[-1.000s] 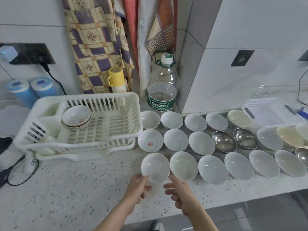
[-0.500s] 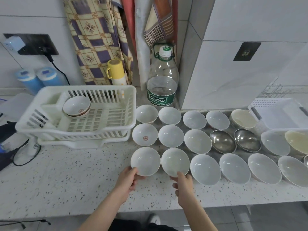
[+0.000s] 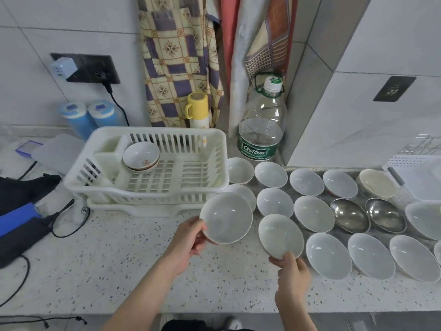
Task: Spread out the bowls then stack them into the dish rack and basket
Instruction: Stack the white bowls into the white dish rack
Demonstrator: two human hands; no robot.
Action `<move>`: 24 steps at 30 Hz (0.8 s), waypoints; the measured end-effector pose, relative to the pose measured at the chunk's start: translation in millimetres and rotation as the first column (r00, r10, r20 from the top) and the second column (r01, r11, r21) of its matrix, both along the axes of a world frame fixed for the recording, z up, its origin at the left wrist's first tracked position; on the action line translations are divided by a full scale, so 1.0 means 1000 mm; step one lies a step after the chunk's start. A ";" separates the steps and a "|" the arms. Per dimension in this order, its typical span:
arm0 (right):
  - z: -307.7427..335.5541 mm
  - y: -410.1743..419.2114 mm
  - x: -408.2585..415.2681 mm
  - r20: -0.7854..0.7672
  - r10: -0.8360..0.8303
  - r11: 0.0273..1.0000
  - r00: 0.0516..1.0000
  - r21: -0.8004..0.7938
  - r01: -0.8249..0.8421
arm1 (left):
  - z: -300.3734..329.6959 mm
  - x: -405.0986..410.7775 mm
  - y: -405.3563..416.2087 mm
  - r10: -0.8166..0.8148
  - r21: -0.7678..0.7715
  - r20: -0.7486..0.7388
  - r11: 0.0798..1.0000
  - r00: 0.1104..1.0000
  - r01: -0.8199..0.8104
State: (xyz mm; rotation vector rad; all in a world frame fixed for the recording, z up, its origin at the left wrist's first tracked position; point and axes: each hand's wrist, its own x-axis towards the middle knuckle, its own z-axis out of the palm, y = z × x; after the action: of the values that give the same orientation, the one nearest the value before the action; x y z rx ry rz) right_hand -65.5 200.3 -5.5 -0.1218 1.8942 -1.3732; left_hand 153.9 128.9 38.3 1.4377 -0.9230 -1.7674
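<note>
— Since half a second ago the left hand (image 3: 191, 237) has lifted its white bowl (image 3: 226, 218) off the counter (image 3: 119, 271); it now hangs in front of the rack's near right corner, covering part of the bowl behind it.

— How is it held?

— Fingers clamped on the near-left rim, thumb on top, bowl empty.

— And the right hand (image 3: 292, 275)?

— Pinched shut on the near rim of the next bowl (image 3: 280, 236), which tilts toward the camera. I cannot tell whether its far edge touches the counter.

— What's in the rack (image 3: 148, 187)?

— Two small bowls (image 3: 141, 156) nested, leaning against the cutlery cup at the back left. The rest of its floor is bare slats.

— The other bowls?

— In rows on the counter to the right, all empty, mostly white, with two steel bowls (image 3: 367, 217) side by side in the middle row.

— The basket (image 3: 416, 175)?

— At the far right edge, white; its contents are not clear.
</note>
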 end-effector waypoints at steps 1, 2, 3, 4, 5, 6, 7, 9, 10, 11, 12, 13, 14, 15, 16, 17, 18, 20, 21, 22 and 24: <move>0.008 -0.002 0.005 -0.012 -0.028 0.999 1.000 -0.032 0.028 | 0.007 0.010 -0.004 0.002 -0.024 -0.012 1.000 1.000 -0.002; 0.017 -0.005 0.010 -0.010 -0.059 0.996 0.998 -0.072 0.058 | 0.014 0.022 -0.008 0.005 -0.050 -0.022 0.999 1.000 -0.006; 0.025 -0.008 0.016 -0.007 -0.080 0.991 0.997 -0.108 0.079 | 0.020 0.034 -0.011 0.014 -0.073 -0.030 0.997 0.999 -0.016; 0.034 -0.012 0.022 -0.007 -0.091 0.986 0.996 -0.139 0.089 | 0.026 0.048 -0.015 0.030 -0.091 -0.036 0.995 0.999 -0.034; 0.043 -0.017 0.029 -0.011 -0.098 0.981 0.995 -0.169 0.095 | 0.031 0.061 -0.019 0.054 -0.107 -0.040 0.993 0.998 -0.058; 0.051 -0.023 0.036 -0.010 -0.108 0.973 0.994 -0.204 0.104 | 0.035 0.075 -0.025 0.080 -0.123 -0.039 0.989 0.996 -0.084; 0.059 -0.031 0.044 -0.011 -0.118 0.963 0.993 -0.246 0.112 | 0.039 0.088 -0.031 0.107 -0.139 -0.036 0.984 0.994 -0.111; 0.075 -0.046 0.062 -0.017 -0.122 0.942 0.992 -0.317 0.110 | 0.044 0.116 -0.044 0.155 -0.173 -0.030 0.972 0.987 -0.158; 0.083 -0.053 0.071 -0.030 -0.112 0.932 0.993 -0.350 0.095 | 0.047 0.129 -0.050 0.164 -0.197 -0.022 0.966 0.986 -0.165; 0.088 -0.060 0.079 -0.046 -0.093 0.924 0.995 -0.376 0.069 | 0.049 0.142 -0.056 0.165 -0.221 -0.007 0.962 0.986 -0.163; 0.093 -0.067 0.088 -0.063 -0.068 0.919 0.996 -0.392 0.038 | 0.051 0.154 -0.062 0.164 -0.241 0.012 0.958 0.986 -0.156; 0.097 -0.075 0.097 -0.079 -0.040 0.917 0.996 -0.399 0.005 | 0.052 0.166 -0.068 0.166 -0.256 0.028 0.954 0.986 -0.154; 0.100 -0.084 0.106 -0.093 -0.011 0.916 0.996 -0.400 -0.027 | 0.053 0.178 -0.074 0.176 -0.267 0.041 0.951 0.984 -0.159; 0.102 -0.093 0.115 -0.110 0.022 0.916 0.994 -0.397 -0.065 | 0.053 0.188 -0.080 0.193 -0.272 0.051 0.947 0.980 -0.172; 0.104 -0.103 0.125 -0.127 0.055 0.914 0.990 -0.393 -0.101 | 0.052 0.197 -0.086 0.215 -0.272 0.054 0.943 0.975 -0.193; 0.105 -0.113 0.135 -0.146 0.088 0.911 0.985 -0.389 -0.139 | 0.052 0.206 -0.092 0.237 -0.272 0.053 0.938 0.970 -0.214; 0.107 -0.124 0.145 -0.160 0.120 0.904 0.980 -0.389 -0.174 | 0.052 0.213 -0.098 0.254 -0.275 0.055 0.933 0.966 -0.230; 0.110 -0.144 0.166 -0.195 0.186 0.888 0.963 -0.387 -0.250 | 0.052 0.226 -0.110 0.283 -0.298 0.069 0.921 0.957 -0.251; 0.111 -0.154 0.176 -0.222 0.218 0.880 0.950 -0.376 -0.290 | 0.052 0.231 -0.117 0.296 -0.309 0.073 0.915 0.952 -0.261; 0.111 -0.163 0.185 -0.250 0.242 0.874 0.937 -0.363 -0.323 | 0.052 0.236 -0.123 0.308 -0.315 0.071 0.909 0.949 -0.272; 0.110 -0.181 0.200 -0.286 0.291 0.864 0.913 -0.332 -0.379 | 0.049 0.243 -0.135 0.328 -0.317 0.064 0.902 0.942 -0.293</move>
State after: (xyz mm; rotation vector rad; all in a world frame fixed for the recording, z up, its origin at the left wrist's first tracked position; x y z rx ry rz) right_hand 134.6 19.4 104.4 -0.8016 1.6534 -1.5080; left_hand 396.6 -6.6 87.4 1.4053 -0.9191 -1.2580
